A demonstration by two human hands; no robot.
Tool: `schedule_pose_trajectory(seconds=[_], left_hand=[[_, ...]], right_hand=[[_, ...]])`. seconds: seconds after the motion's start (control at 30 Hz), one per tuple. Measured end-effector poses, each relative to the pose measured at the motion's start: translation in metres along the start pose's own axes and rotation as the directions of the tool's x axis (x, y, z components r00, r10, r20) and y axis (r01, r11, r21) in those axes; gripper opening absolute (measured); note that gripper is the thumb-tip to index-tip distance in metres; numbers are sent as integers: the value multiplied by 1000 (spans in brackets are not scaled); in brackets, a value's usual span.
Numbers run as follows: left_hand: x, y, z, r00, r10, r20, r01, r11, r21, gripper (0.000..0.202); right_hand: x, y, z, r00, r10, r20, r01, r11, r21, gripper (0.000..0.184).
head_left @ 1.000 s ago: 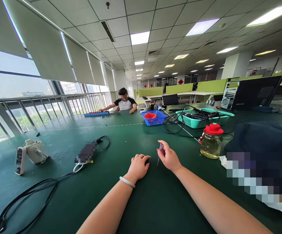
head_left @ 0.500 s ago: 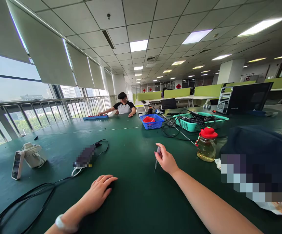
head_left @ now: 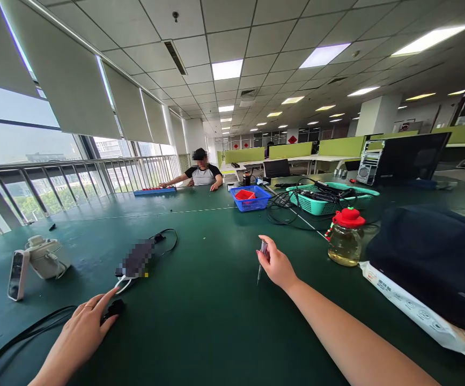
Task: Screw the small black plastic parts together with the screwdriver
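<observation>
My right hand [head_left: 278, 264] is closed on a small screwdriver [head_left: 260, 261], held upright with its tip pointing down at the green table [head_left: 208, 321]. Low on the left, my left hand [head_left: 81, 331] lies with fingers stretched out over a small black object [head_left: 114, 309] on the table, its fingertips touching it. A blurred dark device [head_left: 136, 258] with a black cable lies just beyond the left hand.
A white device [head_left: 35, 262] stands at the left, a black cable [head_left: 23, 336] runs by my left hand. A glass jar with a red lid [head_left: 344, 238], a dark bag [head_left: 429, 257], a blue basket [head_left: 250, 198] and a teal basket [head_left: 329, 195] are at the right. A person sits at the far end.
My left hand has slid the small black object leftward across the table, away from the right hand. The right hand with the screwdriver has stayed about where it was.
</observation>
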State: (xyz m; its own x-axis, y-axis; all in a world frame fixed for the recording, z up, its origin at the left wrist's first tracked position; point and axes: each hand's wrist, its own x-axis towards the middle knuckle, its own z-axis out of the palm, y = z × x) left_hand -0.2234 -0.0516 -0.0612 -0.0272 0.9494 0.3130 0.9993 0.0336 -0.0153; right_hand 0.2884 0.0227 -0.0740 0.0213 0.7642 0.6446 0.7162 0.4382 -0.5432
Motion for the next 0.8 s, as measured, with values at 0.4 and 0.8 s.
schedule_pose_trajectory(seconds=[0.4,0.8], left_hand=[[-11,12,-21,958,-287,20,286,942,-174,53],[14,50,-39,914,-403,-57,363,871,-331,42]], right_hand=[[1,3,0,999,34,17,-34,999,5,46],[-1,0,-1,999,10,41,-10,1000,5,46]])
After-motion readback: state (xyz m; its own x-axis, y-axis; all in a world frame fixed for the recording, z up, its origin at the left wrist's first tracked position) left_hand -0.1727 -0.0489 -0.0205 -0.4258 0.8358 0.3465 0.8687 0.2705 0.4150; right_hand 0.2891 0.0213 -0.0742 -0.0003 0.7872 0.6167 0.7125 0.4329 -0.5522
